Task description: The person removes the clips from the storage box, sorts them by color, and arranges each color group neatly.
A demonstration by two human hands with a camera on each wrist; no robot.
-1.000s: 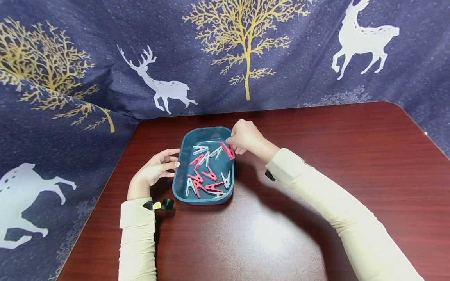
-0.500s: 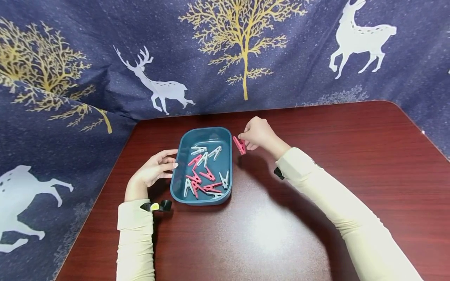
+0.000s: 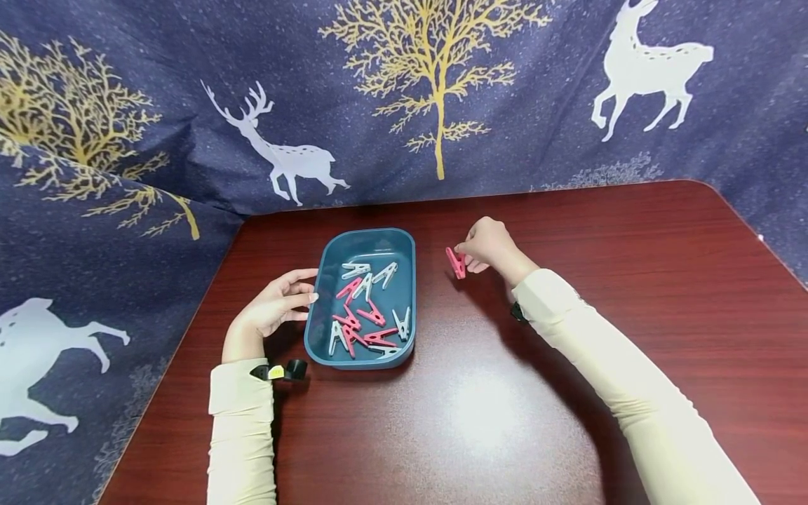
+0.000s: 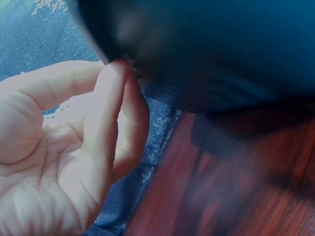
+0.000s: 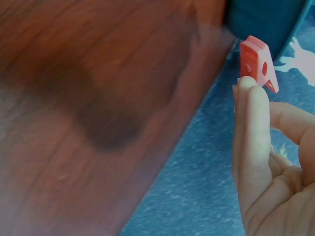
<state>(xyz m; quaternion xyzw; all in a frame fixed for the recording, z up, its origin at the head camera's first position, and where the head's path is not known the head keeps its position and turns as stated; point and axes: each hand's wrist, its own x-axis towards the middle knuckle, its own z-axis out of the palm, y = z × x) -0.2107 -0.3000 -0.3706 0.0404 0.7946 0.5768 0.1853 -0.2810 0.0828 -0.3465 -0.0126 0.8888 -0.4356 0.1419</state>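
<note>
In the head view, a blue plastic bin (image 3: 413,280) holds several red and pale clothespins (image 3: 371,314) lying loose on its floor. My left hand (image 3: 271,305) holds the bin's left side, with thumb and fingertips meeting at its edge. Seen from the left wrist, bent fingers (image 4: 101,118) touch the dark outer wall. My right hand (image 3: 495,245) is off to the right of the bin and pinches a red clothespin (image 3: 456,263) above the table. The right wrist view has that clothespin sticking out beyond the fingertips (image 5: 248,88); the thumb's tip is hidden there.
The dark red-brown table (image 3: 492,337) extends on both sides of the bin. Behind it hangs a blue cloth (image 3: 391,168) printed with trees and deer. Each wrist carries a black strap (image 3: 287,369).
My right hand has lifted the red clothespin over the bin's right rim and carried it further right. My left hand stays at the bin's left side.
</note>
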